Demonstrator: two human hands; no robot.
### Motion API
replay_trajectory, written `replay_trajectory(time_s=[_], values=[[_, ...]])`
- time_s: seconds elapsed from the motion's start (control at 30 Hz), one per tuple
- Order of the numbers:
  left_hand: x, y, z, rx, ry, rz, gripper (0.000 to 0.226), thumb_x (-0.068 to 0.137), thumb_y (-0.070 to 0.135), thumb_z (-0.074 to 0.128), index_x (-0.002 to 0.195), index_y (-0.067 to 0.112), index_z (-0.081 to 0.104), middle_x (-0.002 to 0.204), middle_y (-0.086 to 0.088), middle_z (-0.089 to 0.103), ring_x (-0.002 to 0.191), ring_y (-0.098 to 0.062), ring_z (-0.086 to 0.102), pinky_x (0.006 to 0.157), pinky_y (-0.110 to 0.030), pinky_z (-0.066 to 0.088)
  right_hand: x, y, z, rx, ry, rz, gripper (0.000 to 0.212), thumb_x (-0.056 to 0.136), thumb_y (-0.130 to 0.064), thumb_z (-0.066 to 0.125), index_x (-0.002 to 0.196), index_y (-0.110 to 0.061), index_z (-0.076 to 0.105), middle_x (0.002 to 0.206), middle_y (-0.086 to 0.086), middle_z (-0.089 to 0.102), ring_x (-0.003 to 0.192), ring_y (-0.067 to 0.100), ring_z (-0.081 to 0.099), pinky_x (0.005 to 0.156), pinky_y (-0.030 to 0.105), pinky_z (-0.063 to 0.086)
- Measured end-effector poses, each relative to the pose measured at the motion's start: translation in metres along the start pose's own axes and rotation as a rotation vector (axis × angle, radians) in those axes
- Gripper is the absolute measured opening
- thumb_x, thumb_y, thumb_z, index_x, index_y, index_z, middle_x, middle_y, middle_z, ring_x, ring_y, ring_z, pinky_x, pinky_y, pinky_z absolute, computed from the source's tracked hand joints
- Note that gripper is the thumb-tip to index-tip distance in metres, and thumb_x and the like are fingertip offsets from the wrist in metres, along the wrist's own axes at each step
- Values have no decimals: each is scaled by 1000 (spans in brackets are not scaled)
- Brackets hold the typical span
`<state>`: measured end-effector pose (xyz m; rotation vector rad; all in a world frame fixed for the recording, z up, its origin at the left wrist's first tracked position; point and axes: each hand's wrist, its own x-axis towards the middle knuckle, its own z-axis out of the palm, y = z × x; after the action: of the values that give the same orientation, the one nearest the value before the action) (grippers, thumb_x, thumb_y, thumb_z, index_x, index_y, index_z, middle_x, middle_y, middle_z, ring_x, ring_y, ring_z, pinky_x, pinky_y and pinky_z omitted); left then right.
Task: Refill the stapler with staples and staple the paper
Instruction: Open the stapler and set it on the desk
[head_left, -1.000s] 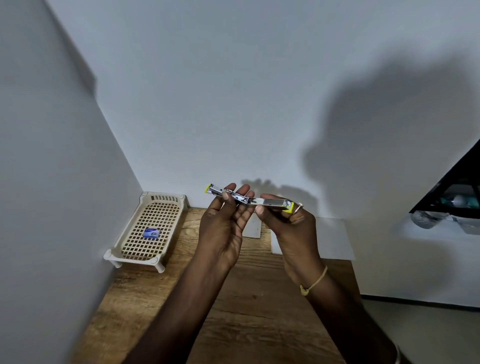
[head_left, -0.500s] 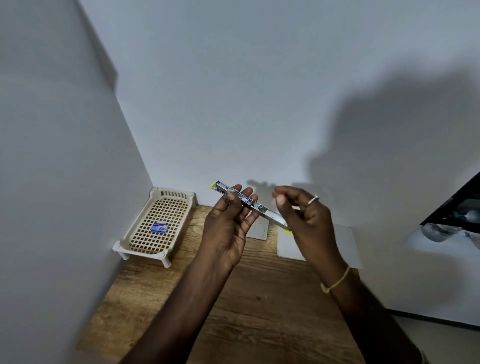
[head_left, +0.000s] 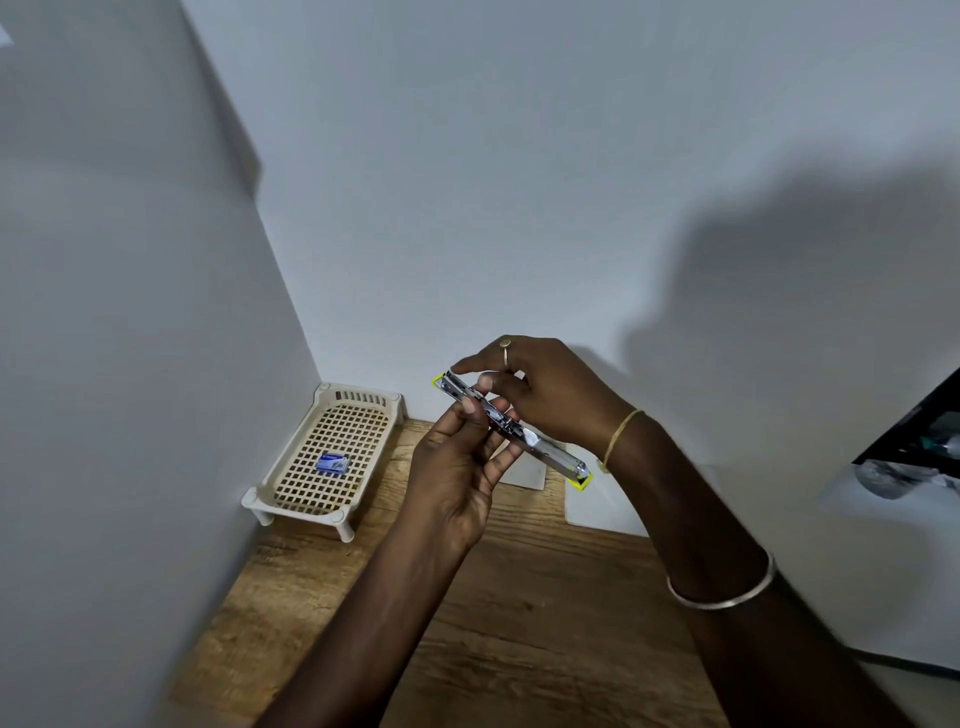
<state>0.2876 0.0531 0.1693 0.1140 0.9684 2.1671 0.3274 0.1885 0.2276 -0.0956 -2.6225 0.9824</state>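
A metal stapler (head_left: 550, 451) with yellow ends is folded out flat into one long strip and held in the air above the table. My left hand (head_left: 457, 467) grips it around the middle from below. My right hand (head_left: 540, 384) reaches over from the right, its fingertips on the stapler's upper left part. A small blue staple box (head_left: 332, 463) lies in the cream basket (head_left: 291, 452). Sheets of white paper (head_left: 597, 506) lie on the wooden table (head_left: 519, 623) behind my hands, partly hidden by them.
The cream lattice basket stands in the back left corner, against the white walls. A dark object (head_left: 914, 447) with a pale surface below it sits at the right edge. The table's near wooden part lies under my forearms.
My right hand let go of the stapler's right end and moved over to its upper left part. The stapler tilted, right end lower. The camera view shifted left.
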Motion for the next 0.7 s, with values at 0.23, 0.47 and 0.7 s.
replay_trajectory(time_s=[0.23,0.47,0.7], values=[[0,2,-9,65,6,-1,22,84,28,67,98,20,82,97,-7,77,85,-18,76,65,-33,62,4,-6,4,-66,-49,-9,42,92,-3,60,111,-37,75,105,-9,68,87,9,67,73,38,58],[2,-1,-14,125,4,-42,22,86,27,67,101,17,80,97,-8,77,84,-20,76,67,-38,63,2,-9,4,-134,-100,60,34,90,-1,54,98,-33,64,81,-26,63,61,1,64,61,41,59],[4,-2,-20,121,55,-95,29,78,29,70,101,12,78,105,-13,75,93,-24,73,70,-41,65,-6,-9,10,-99,-185,38,12,99,-15,53,91,-23,57,88,-12,63,75,8,60,74,34,48]])
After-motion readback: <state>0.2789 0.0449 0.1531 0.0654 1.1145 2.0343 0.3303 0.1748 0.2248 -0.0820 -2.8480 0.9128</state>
